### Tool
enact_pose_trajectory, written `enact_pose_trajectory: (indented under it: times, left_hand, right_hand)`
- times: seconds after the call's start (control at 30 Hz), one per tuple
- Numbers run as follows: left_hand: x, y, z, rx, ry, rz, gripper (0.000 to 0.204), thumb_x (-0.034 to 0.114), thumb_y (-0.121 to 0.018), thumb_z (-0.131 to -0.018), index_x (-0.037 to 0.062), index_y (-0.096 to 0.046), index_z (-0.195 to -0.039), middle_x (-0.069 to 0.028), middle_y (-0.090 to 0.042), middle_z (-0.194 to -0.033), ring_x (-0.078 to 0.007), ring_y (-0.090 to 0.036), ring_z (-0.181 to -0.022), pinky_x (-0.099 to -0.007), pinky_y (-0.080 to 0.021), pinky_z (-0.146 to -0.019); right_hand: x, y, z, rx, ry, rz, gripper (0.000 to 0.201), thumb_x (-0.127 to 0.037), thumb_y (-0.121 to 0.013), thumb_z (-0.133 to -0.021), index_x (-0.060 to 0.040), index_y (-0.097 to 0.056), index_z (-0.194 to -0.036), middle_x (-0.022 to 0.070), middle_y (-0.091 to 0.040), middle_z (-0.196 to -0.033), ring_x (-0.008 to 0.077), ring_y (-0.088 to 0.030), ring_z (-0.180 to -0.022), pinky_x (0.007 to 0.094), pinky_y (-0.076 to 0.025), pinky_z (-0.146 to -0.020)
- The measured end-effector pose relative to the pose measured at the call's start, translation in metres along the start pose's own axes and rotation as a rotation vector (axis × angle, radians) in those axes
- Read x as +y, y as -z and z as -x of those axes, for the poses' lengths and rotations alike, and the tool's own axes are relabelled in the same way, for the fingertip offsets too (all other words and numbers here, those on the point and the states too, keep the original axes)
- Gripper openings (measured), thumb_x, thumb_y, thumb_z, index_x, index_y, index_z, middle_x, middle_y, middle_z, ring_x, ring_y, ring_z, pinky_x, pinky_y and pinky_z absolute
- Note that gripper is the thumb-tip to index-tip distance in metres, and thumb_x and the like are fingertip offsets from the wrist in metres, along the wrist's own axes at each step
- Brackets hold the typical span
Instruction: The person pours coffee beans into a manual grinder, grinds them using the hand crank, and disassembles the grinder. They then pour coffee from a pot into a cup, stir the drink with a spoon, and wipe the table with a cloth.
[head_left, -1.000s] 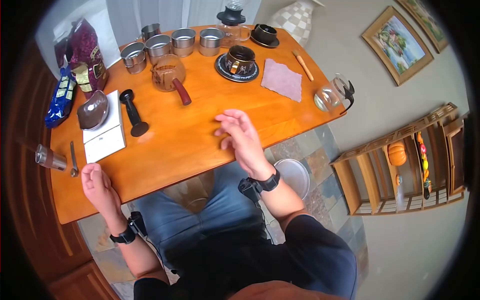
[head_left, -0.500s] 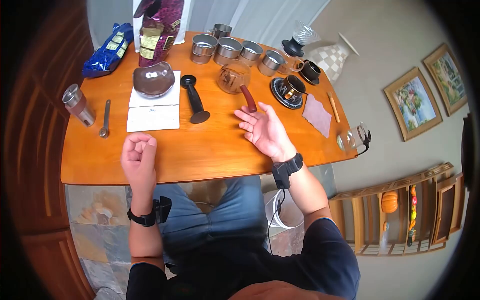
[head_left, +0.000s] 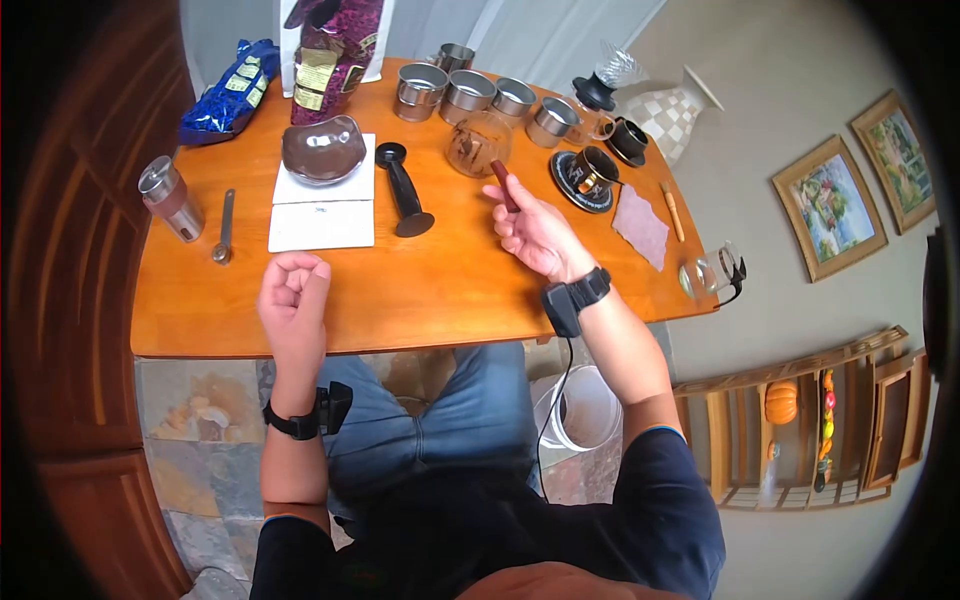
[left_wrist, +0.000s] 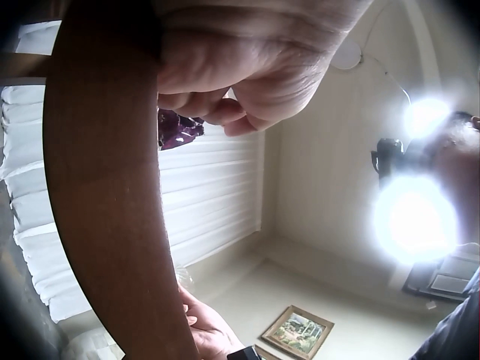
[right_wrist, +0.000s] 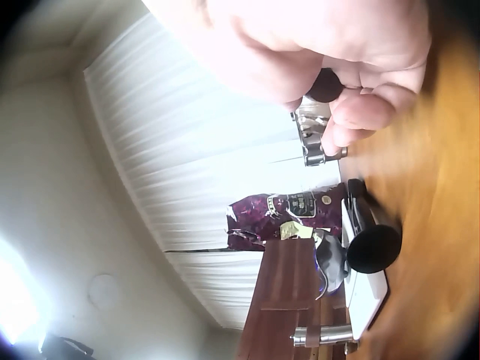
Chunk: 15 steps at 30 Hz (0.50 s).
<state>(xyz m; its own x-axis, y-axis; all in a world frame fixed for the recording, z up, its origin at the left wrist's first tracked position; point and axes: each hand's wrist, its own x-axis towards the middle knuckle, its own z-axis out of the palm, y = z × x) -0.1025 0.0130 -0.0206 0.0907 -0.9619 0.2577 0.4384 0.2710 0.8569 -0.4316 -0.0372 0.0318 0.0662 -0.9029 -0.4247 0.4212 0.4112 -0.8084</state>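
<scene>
My right hand (head_left: 540, 230) grips the dark red side handle of a round glass pot (head_left: 478, 145), whose wall has brown stains. In the right wrist view the handle's round dark end (right_wrist: 325, 86) shows between thumb and curled fingers. The pot stands on the wooden table. Near the table's front edge, my left hand (head_left: 294, 300) idles with its fingers loosely curled, holding nothing. Just beyond it lies a white scale (head_left: 320, 228) bearing a dark glossy bowl (head_left: 324, 152). A black tool with a flat round foot (head_left: 407, 200) lies between the scale and the pot.
Several metal cups (head_left: 468, 92) line the back beside coffee bags. A hand grinder (head_left: 172, 205) and a measuring spoon (head_left: 226, 225) are at left. At right are a black cup (head_left: 597, 165) on a saucer, a pink cloth (head_left: 640, 228) and a glass carafe (head_left: 705, 270) near the edge.
My right hand has moved forward from the table's front to the glass pot's handle and closed its fingers round it. The head view has swung left; the left hand stays loosely curled.
</scene>
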Motion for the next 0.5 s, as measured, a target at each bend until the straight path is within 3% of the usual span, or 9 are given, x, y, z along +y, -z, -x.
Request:
enact_pose_trajectory:
  times: [0.17,0.23,0.4,0.5]
  left_hand:
    - [0.001,-0.003,-0.002,0.031,0.012,-0.026,0.009,-0.001,-0.062,-0.099,0.0052,-0.056,-0.104,0.0084,-0.053,-0.08,0.0017,-0.04,-0.07,-0.0167,-0.028,-0.062]
    - [-0.002,-0.003,-0.003,0.063,-0.036,-0.031,0.007,0.002,-0.062,-0.1,0.0055,-0.058,-0.105,0.0095,-0.047,-0.074,0.0017,-0.03,-0.057,-0.0195,-0.02,-0.05]
    - [0.0,-0.003,-0.003,0.077,-0.034,-0.062,0.006,0.003,-0.063,-0.1,0.0054,-0.058,-0.103,0.0101,-0.047,-0.075,0.0022,-0.033,-0.062,-0.0179,-0.022,-0.054]
    - [-0.001,-0.001,-0.001,0.078,-0.034,-0.09,0.006,0.004,-0.064,-0.1,0.0056,-0.059,-0.102,0.011,-0.048,-0.076,0.0032,-0.035,-0.064,-0.0163,-0.023,-0.057]
  right_hand:
    - [0.006,0.007,0.018,-0.07,0.045,-0.04,0.031,-0.035,-0.052,-0.109,-0.0057,-0.057,-0.115,-0.0011,-0.053,-0.069,0.0091,-0.047,-0.058,0.0214,-0.037,-0.048]
    - [0.016,0.011,0.04,-0.076,0.096,-0.068,0.027,-0.033,-0.052,-0.109,-0.0061,-0.057,-0.113,-0.0012,-0.051,-0.072,0.0093,-0.047,-0.06,0.0208,-0.036,-0.047]
    - [0.058,0.025,0.123,0.005,0.216,-0.073,0.024,-0.027,-0.05,-0.11,-0.0041,-0.054,-0.116,0.0025,-0.05,-0.079,0.0107,-0.048,-0.063,0.0191,-0.036,-0.043]
    - [0.084,0.054,0.16,-0.072,0.29,-0.143,0.025,-0.025,-0.049,-0.11,-0.0023,-0.053,-0.12,0.001,-0.043,-0.075,0.0091,-0.042,-0.06,0.0193,-0.035,-0.042]
